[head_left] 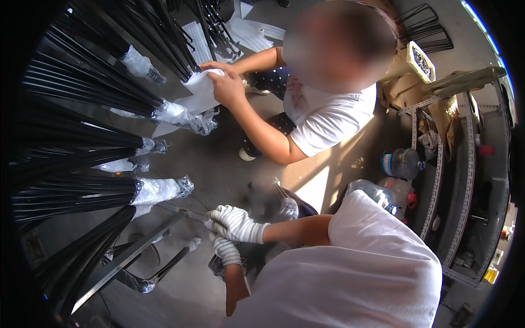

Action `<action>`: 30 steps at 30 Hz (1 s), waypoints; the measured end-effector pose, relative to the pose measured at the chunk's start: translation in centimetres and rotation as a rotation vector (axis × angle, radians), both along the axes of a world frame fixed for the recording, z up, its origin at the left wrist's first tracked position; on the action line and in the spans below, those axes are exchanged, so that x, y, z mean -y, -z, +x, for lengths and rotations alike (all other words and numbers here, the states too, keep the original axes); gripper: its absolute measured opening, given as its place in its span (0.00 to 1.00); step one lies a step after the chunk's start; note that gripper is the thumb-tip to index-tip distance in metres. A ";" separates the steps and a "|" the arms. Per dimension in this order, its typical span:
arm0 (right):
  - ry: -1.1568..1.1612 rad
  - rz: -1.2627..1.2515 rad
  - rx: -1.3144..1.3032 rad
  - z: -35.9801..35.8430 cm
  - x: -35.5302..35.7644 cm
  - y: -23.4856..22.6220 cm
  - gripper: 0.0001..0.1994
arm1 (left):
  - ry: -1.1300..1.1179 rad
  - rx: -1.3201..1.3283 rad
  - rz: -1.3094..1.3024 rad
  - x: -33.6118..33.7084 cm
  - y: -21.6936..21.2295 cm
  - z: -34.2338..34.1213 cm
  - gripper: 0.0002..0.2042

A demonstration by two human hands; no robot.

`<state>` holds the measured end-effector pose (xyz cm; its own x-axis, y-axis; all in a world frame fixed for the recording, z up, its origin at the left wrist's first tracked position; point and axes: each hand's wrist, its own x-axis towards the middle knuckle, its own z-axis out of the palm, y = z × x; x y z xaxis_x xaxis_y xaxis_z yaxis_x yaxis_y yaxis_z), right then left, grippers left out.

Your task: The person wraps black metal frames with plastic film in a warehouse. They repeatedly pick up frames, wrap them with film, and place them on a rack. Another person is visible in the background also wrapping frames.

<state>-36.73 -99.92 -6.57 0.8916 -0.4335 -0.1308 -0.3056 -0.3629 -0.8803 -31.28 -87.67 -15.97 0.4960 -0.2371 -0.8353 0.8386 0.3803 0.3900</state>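
Observation:
My right hand (238,224), in a white striped knit glove, is closed just above my left hand (225,250), gloved alike and also closed. The two gloves touch. What sits inside the fingers is hidden; a thin strip (188,214) runs from them toward the bundles, and I cannot tell if they grip it. Nearest to my hands, a bundle of black rods (76,197) ends in a white and clear plastic wrapping (158,190). Across from me, another person's bare hands (227,87) press a white sheet (202,82) around the end of another rod bundle.
Several more wrapped black bundles (93,87) fan in from the left. A metal bar (131,259) slants at lower left, beside a black bent frame (164,270). Large plastic bottles (402,164) stand at right by a metal shelf (467,180). White sheets (246,33) lie at the back.

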 end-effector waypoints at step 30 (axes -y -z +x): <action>-0.025 -0.034 -0.015 0.9 0.0 0.9 0.14 | -0.304 -0.167 0.019 2.3 -3.0 0.8 0.18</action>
